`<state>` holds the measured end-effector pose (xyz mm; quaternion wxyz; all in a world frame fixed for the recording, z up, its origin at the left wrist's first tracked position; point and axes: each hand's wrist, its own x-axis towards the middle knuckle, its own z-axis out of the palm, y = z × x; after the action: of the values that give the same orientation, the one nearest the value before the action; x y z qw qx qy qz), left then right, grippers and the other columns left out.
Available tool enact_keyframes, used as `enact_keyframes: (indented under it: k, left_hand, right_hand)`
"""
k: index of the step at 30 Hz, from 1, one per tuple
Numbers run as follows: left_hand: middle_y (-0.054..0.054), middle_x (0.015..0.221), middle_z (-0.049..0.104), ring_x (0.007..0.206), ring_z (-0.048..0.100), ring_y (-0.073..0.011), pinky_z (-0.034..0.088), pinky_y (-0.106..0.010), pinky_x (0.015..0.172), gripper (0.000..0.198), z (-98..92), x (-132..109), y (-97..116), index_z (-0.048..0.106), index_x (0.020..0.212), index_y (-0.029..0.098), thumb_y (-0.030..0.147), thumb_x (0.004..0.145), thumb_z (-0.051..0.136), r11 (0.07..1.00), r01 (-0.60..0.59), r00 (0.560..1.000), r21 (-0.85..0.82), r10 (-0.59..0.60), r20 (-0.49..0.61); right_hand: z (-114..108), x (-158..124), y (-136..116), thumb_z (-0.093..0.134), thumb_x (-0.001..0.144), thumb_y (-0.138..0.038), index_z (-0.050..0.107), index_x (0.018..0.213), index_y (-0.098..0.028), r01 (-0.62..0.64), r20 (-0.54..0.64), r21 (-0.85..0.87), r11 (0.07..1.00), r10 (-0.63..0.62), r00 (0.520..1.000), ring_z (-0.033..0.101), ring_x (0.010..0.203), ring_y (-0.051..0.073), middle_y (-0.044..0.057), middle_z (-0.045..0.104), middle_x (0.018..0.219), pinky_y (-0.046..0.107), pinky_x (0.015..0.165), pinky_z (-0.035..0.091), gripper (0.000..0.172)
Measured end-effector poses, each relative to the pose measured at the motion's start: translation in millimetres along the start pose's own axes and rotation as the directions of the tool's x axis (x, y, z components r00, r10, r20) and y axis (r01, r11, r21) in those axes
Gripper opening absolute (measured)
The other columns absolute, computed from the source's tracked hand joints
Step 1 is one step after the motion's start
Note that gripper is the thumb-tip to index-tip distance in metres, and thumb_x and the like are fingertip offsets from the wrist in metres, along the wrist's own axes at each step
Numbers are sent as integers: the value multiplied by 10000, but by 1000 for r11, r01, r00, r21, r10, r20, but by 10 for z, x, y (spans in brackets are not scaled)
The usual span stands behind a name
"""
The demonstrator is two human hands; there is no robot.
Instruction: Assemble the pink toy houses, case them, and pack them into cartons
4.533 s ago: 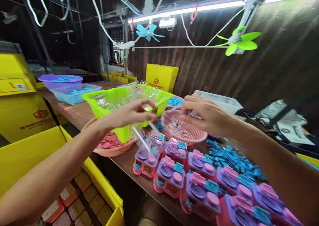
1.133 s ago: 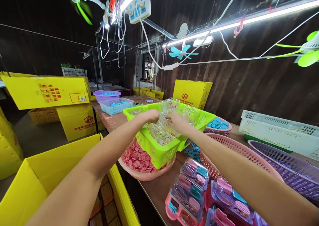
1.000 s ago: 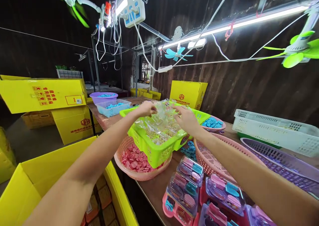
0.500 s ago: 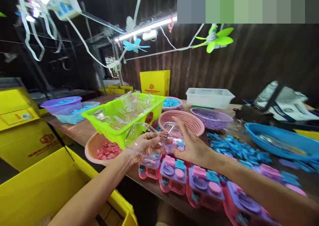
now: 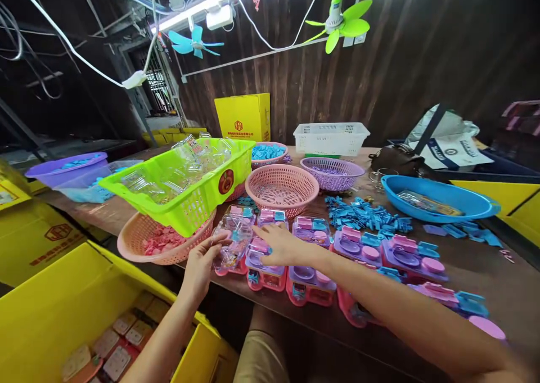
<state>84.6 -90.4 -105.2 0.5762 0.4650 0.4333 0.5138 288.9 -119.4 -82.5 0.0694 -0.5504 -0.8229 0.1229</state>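
Note:
My left hand (image 5: 201, 262) pinches the left side of a clear plastic cover (image 5: 235, 238), which sits over the front-left pink-and-purple toy set in the rows. My right hand (image 5: 282, 247) reaches over the neighbouring toy set (image 5: 265, 269), its fingers stretched out towards the cover's right side; I cannot tell whether they touch it. Several such sets stand in two rows, with purple tops carrying pink and blue parts. In the back row, a set (image 5: 311, 231) beyond my right hand has a clear cover on it.
A green basket (image 5: 198, 206) of clear covers rests partly over a peach basket (image 5: 126, 242) of pink pieces. Behind the rows are a pink basket (image 5: 282, 172), loose blue pieces (image 5: 363, 215) and a blue basin (image 5: 439, 189). A yellow carton (image 5: 37, 298) stands lower left, below the table edge.
The clear cover has come down from above the sets onto the front-left one, with my left hand still on it. My right hand has lowered too. The whole view has shifted.

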Motion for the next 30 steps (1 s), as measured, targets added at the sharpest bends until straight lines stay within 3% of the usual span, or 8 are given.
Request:
enact_keyframes:
  k: [8,12,16,19,23,26,28,30]
  left_hand:
    - [-76,746,712,639,557,-149,391,-225,582,372,-140,0,-57,701,870,111,338,588,616,966,-79,997,245,76,24]
    - [-64,709,704,658,569,-154,393,-222,595,334,-35,-7,-59,705,826,115,309,567,622,985,-39,999,167,38,6]
    - [-51,665,685,626,589,-155,426,-231,600,271,19,-74,-43,697,725,123,292,514,689,989,130,989,-68,-125,74]
    - [-57,712,685,567,598,-147,445,-241,566,279,66,-221,-85,696,768,121,285,545,723,936,302,921,-179,-238,308]
    - [-51,606,652,492,604,-160,451,-236,482,282,210,-450,-141,677,794,119,311,597,737,854,465,779,-234,-269,566]
    - [-66,642,663,449,590,-152,436,-216,409,264,254,-518,-104,665,776,113,299,605,741,820,488,766,-298,-240,596]
    - [-72,705,675,444,579,-123,425,-185,390,209,206,-517,-71,668,763,113,264,631,725,811,463,795,-357,-202,572]
    - [-67,723,674,435,565,-95,424,-161,387,165,121,-512,-63,674,764,113,237,659,699,787,485,787,-381,-203,582]
  right_hand:
    - [227,28,50,544,760,-376,221,1427,-94,-5,30,7,1000,5,1000,362,1224,368,236,403,1341,556,1003,237,793]
    - [193,-23,71,564,752,-341,233,1422,-94,-37,-27,50,998,38,999,406,1182,347,223,454,1286,522,988,284,787]
    - [56,-58,118,572,751,-375,272,1404,-147,0,-253,289,957,77,964,415,1195,297,167,455,1309,482,1008,298,754]
    - [-5,-90,38,553,769,-462,269,1396,-203,57,-396,511,858,176,901,356,1261,252,118,407,1361,443,1051,267,736]
    - [79,-154,-143,483,791,-572,301,1381,-234,-1,-338,638,770,282,898,408,1199,237,98,428,1299,433,1034,301,704]
    - [51,-254,-140,364,856,-569,287,1397,-228,14,-312,594,804,214,925,399,1201,228,105,416,1287,438,1049,283,644]
    - [-71,-357,-76,408,842,-568,260,1413,-231,105,-307,475,873,52,950,306,1280,238,103,343,1368,443,1080,228,679]
    - [-214,-472,-28,558,767,-544,264,1413,-256,235,-195,302,924,-182,964,201,1339,258,74,251,1453,451,1097,185,766]
